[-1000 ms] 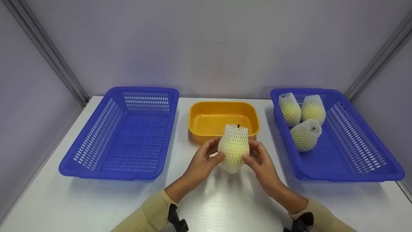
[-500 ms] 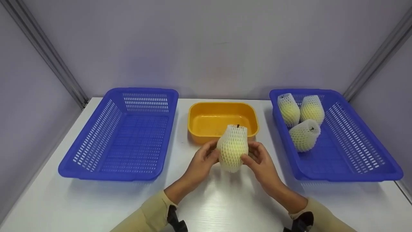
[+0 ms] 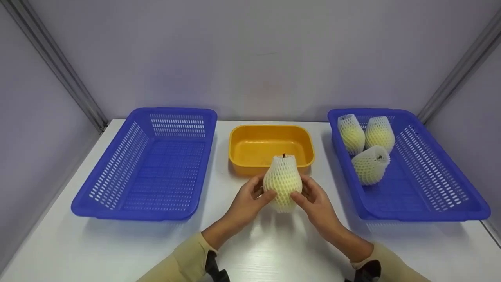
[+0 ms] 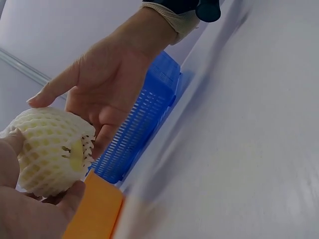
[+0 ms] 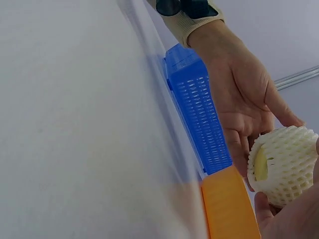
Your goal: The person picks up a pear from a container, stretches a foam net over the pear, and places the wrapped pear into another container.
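Observation:
In the head view a pale yellow pear (image 3: 282, 184) in a white foam net stands upright off the table, its dark stem poking out at the top. My left hand (image 3: 246, 203) grips its left side, thumb on the near face and fingers behind. On the opposite side my right hand (image 3: 320, 205) holds it the same way. Both wrist views show the netted pear (image 4: 52, 149) between the two hands, its bottom end partly bare of netting. The fingers behind the pear are mostly hidden in the head view.
Behind the pear stands a yellow tub (image 3: 270, 150). A blue perforated basket (image 3: 137, 213) is at the left. Another blue basket (image 3: 426, 215) at the right holds three netted pears, one being a tilted pear (image 3: 370, 166). Walls enclose the white table (image 3: 250, 254).
The pear has turned more upright between my hands, its stem end shifting slightly left and down. My left thumb has moved further onto its near face.

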`<state>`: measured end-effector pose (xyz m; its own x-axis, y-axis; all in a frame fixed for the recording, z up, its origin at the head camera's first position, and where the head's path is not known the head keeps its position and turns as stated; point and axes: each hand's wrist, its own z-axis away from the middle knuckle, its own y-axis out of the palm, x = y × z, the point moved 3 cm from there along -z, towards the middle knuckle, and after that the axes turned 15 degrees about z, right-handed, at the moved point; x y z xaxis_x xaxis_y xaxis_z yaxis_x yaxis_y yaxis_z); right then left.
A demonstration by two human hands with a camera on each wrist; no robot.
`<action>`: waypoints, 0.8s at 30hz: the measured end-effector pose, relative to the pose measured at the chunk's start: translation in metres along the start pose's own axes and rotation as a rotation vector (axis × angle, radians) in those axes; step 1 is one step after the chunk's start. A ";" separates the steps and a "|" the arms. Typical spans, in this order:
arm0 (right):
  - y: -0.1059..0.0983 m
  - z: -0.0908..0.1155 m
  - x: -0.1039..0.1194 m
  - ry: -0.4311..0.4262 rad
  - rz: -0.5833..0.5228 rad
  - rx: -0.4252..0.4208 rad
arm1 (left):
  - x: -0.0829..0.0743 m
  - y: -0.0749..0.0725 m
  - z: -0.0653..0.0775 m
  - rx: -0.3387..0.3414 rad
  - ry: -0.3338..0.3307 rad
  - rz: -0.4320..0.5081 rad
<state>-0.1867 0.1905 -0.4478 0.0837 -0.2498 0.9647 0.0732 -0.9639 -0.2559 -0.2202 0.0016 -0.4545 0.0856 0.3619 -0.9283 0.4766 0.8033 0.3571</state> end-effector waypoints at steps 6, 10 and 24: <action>-0.004 -0.002 0.000 -0.018 0.031 -0.059 | -0.002 -0.002 -0.001 -0.048 0.041 -0.013; -0.005 -0.001 -0.001 -0.002 0.013 -0.084 | -0.002 -0.003 -0.002 -0.084 0.073 -0.007; -0.002 -0.002 -0.001 0.006 0.032 -0.032 | 0.000 -0.001 -0.002 0.004 0.016 -0.008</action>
<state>-0.1887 0.1928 -0.4481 0.0796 -0.2808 0.9565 0.0383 -0.9579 -0.2844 -0.2222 0.0021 -0.4545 0.0676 0.3630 -0.9293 0.4805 0.8045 0.3492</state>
